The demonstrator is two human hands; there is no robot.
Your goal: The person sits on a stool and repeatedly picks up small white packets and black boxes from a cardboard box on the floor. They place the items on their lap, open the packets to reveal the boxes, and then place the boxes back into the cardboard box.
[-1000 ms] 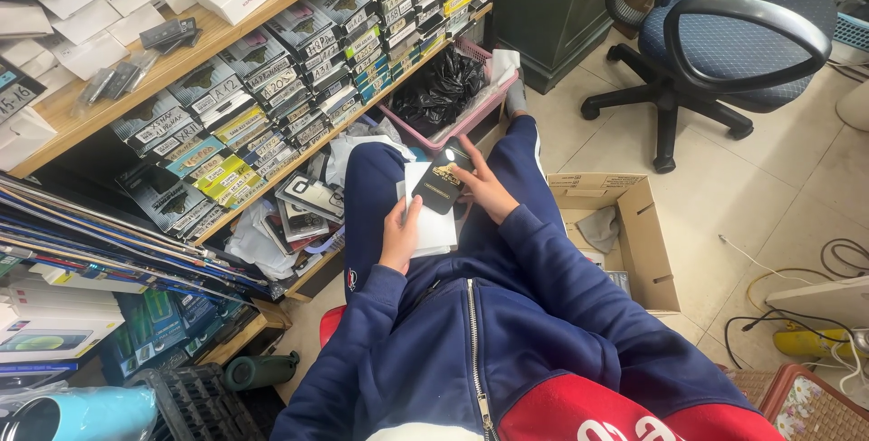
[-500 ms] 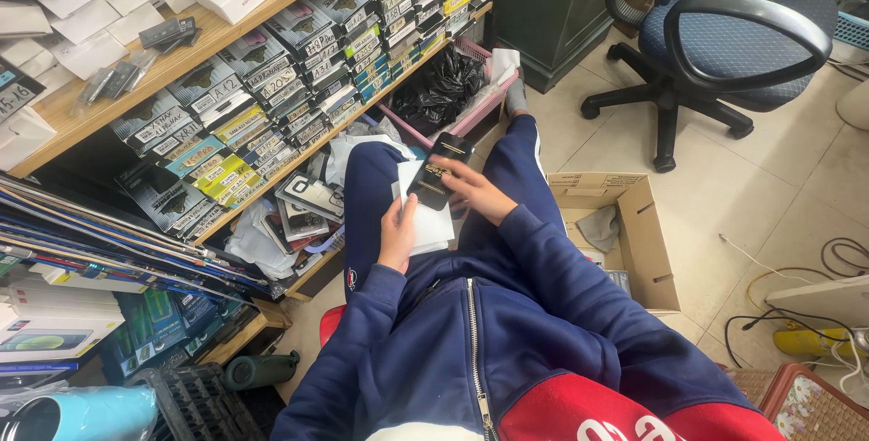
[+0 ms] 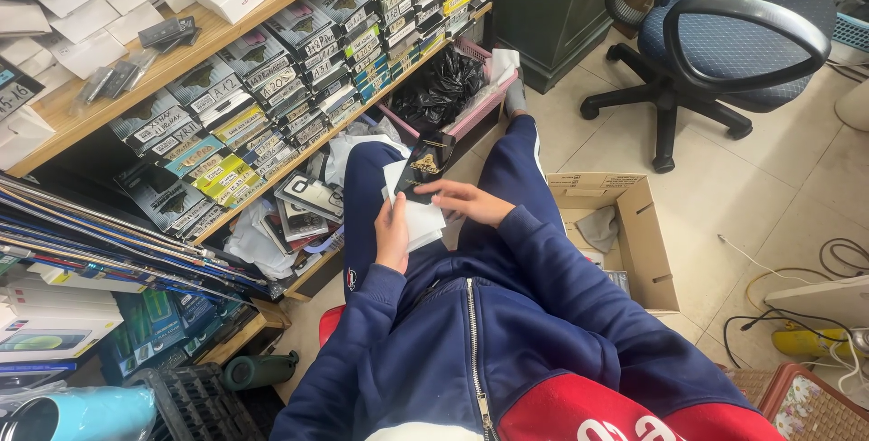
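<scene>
I sit on the floor in a navy tracksuit, legs stretched toward a shelf. My left hand [image 3: 393, 234] grips a small stack of flat white packets [image 3: 416, 215] resting on my lap. My right hand [image 3: 462, 200] holds a black packet with a gold emblem [image 3: 425, 162] by its near end, lying on top of the white stack and pointing away from me. Both hands are close together over my thighs.
A wooden shelf [image 3: 226, 38] at left carries rows of small boxed items. A pink basket with black packets [image 3: 448, 88] stands past my feet. A cardboard box [image 3: 625, 233] sits at my right, a blue office chair [image 3: 724, 43] beyond it. Cables lie at far right.
My right hand has lowered the black packet from a raised position down onto the top of the white stack. My left hand has stayed put.
</scene>
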